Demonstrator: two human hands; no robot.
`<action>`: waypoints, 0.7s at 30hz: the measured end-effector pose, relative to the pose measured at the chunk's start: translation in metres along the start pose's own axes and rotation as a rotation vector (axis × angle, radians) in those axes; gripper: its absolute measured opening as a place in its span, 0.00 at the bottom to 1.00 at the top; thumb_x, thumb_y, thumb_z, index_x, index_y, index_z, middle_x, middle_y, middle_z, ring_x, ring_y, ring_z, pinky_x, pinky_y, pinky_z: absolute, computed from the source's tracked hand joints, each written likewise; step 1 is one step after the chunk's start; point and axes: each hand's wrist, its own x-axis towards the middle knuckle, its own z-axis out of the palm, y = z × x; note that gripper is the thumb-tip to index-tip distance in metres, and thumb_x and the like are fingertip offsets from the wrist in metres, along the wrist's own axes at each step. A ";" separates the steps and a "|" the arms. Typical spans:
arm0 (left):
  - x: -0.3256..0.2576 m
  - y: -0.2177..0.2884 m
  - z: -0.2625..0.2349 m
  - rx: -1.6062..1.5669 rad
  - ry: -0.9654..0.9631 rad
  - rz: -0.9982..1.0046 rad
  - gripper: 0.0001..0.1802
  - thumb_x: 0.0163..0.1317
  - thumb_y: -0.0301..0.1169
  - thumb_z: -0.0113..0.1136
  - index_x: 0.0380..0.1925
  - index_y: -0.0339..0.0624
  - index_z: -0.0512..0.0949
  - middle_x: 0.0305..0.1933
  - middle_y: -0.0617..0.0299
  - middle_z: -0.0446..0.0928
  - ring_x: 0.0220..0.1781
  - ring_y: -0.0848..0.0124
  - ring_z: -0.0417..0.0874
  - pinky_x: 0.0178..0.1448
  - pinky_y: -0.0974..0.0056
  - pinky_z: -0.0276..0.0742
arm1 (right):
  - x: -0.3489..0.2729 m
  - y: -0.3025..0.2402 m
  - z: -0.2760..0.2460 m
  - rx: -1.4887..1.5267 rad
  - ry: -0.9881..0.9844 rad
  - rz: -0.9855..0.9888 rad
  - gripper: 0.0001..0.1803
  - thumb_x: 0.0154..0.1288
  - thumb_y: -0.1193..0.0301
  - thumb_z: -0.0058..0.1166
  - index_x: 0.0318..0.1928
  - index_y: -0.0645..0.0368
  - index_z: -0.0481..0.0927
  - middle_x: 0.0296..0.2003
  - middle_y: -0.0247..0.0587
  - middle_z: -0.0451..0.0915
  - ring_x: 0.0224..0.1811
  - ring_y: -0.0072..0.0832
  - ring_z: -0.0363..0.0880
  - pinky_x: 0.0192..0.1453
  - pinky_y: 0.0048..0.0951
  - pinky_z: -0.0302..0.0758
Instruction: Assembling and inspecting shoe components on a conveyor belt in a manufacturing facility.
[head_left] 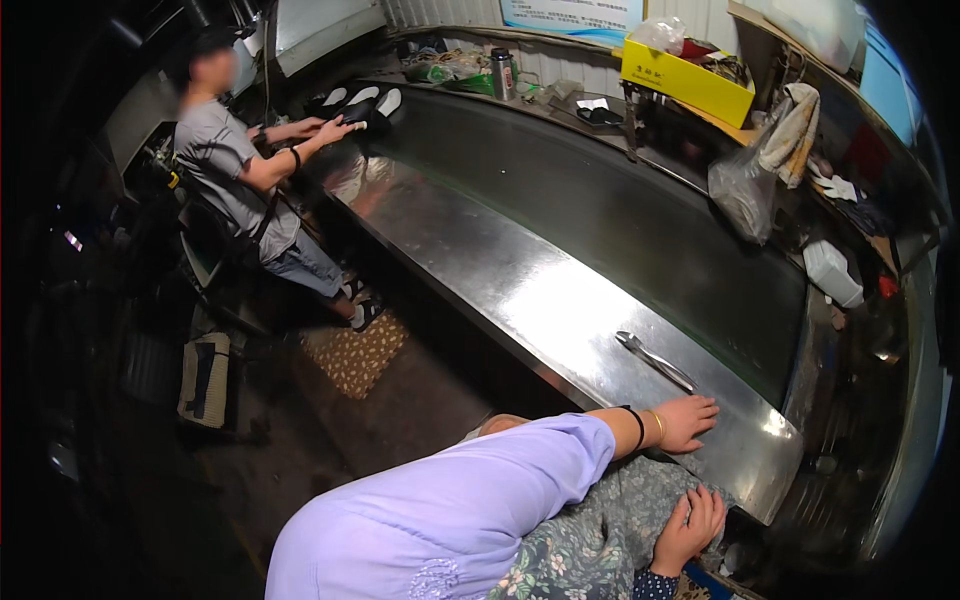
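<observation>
My left hand (685, 422) lies on the near end of the shiny metal ledge (480, 235), palm down with its fingers stretched out. It holds nothing. Just beyond its fingers is a metal hand tool like a pair of pliers (655, 362), lying on the ledge and apart from the hand. My right hand (690, 527) rests on the flowered apron (610, 525) over my lap. Its fingers are loosely extended, slightly bent, with nothing seen in them. Alongside the ledge runs a wide dark belt (560, 200).
At the far left a co-worker (225, 150) stands at the ledge, hands near several dark shoes with white insoles (365, 97). A flask (502, 74) and a yellow box (688, 80) stand behind the belt. A plastic bag (742, 195) and a cloth (790, 135) hang at right.
</observation>
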 end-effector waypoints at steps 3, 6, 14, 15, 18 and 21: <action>-0.002 -0.002 0.005 0.005 0.004 0.002 0.32 0.60 0.46 0.56 0.59 0.34 0.72 0.69 0.43 0.65 0.73 0.49 0.60 0.76 0.51 0.54 | 0.004 0.010 -0.005 0.079 -0.079 -0.026 0.09 0.64 0.71 0.53 0.39 0.65 0.81 0.50 0.44 0.80 0.61 0.50 0.68 0.70 0.50 0.57; 0.002 -0.002 0.011 -0.008 0.003 0.019 0.34 0.58 0.47 0.57 0.59 0.34 0.72 0.70 0.43 0.64 0.74 0.48 0.60 0.77 0.51 0.54 | 0.015 0.053 -0.001 0.462 -0.139 0.137 0.11 0.68 0.71 0.52 0.43 0.67 0.80 0.50 0.46 0.80 0.56 0.39 0.75 0.64 0.39 0.67; 0.003 0.000 0.002 -0.035 -0.011 0.004 0.34 0.57 0.47 0.58 0.59 0.34 0.72 0.69 0.43 0.64 0.74 0.48 0.60 0.76 0.50 0.54 | 0.104 0.227 0.041 -0.034 -0.066 0.144 0.25 0.74 0.65 0.47 0.66 0.64 0.67 0.68 0.56 0.63 0.70 0.48 0.61 0.72 0.46 0.58; 0.005 0.001 0.001 -0.039 -0.012 0.008 0.34 0.57 0.46 0.59 0.59 0.34 0.72 0.69 0.43 0.64 0.74 0.48 0.60 0.76 0.50 0.54 | 0.105 0.228 0.049 -0.216 -0.140 0.198 0.26 0.75 0.63 0.44 0.67 0.61 0.65 0.69 0.54 0.61 0.71 0.49 0.59 0.73 0.47 0.56; 0.002 0.001 0.003 -0.046 -0.003 0.000 0.34 0.57 0.46 0.59 0.58 0.34 0.72 0.69 0.43 0.65 0.74 0.48 0.59 0.76 0.49 0.54 | 0.102 0.212 0.079 -0.626 -0.310 0.355 0.29 0.77 0.54 0.32 0.74 0.49 0.57 0.74 0.47 0.53 0.76 0.49 0.50 0.75 0.52 0.49; -0.002 -0.001 0.008 -0.044 0.016 -0.009 0.33 0.57 0.46 0.59 0.58 0.34 0.72 0.69 0.43 0.65 0.74 0.48 0.59 0.76 0.49 0.55 | 0.101 0.210 0.083 -0.619 -0.276 0.326 0.29 0.77 0.55 0.34 0.73 0.49 0.58 0.74 0.48 0.54 0.76 0.49 0.50 0.76 0.51 0.49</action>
